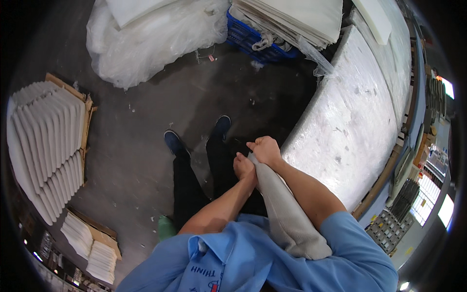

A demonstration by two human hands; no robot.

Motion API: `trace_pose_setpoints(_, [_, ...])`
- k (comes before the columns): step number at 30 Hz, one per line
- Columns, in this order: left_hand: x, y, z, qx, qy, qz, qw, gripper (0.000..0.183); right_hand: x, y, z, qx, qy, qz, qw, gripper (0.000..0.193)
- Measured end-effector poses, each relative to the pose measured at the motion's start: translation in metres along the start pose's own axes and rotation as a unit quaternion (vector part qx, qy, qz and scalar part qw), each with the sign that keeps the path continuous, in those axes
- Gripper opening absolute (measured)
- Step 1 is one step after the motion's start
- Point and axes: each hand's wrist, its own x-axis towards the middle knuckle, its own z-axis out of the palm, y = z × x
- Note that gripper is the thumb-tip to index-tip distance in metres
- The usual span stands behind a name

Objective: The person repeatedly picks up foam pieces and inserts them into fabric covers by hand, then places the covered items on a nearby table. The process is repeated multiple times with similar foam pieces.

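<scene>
A long, light grey, fabric-covered pad lies between my forearms, its wide rounded end against my blue shirt. It narrows toward my hands at its far end. My right hand is closed over that far tip, the fingers bent around the fabric. Just left of it and a little nearer, my left hand is closed along the pad's left edge, thumb pointing up. Its grip is partly turned away, but the fabric runs into it. The pad's underside is hidden.
A plastic-wrapped white slab stands close on my right. Ahead are a blue crate with stacked white sheets and a heap wrapped in clear plastic. Rows of pale pads stand on the left. Small scraps lie on the dark floor.
</scene>
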Motion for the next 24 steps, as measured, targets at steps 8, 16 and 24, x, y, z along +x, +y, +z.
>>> trace_pose_setpoints(8, [0.074, 0.004, 0.038, 0.172, -0.021, 0.043, 0.984, 0.060, 0.064, 0.016, 0.022, -0.012, 0.065, 0.000, 0.998, 0.031])
trace_pose_setpoints(16, [0.034, -0.011, -0.034, -0.187, -0.351, -0.193, 0.897, 0.073, 0.035, 0.021, 0.022, -0.013, 0.054, 0.035, 0.998, 0.050])
trace_pose_setpoints(24, [0.032, -0.052, -0.059, -0.324, -0.453, -0.152, 0.817, 0.055, 0.011, -0.004, 0.031, 0.051, 0.028, 0.079, 0.995, 0.075])
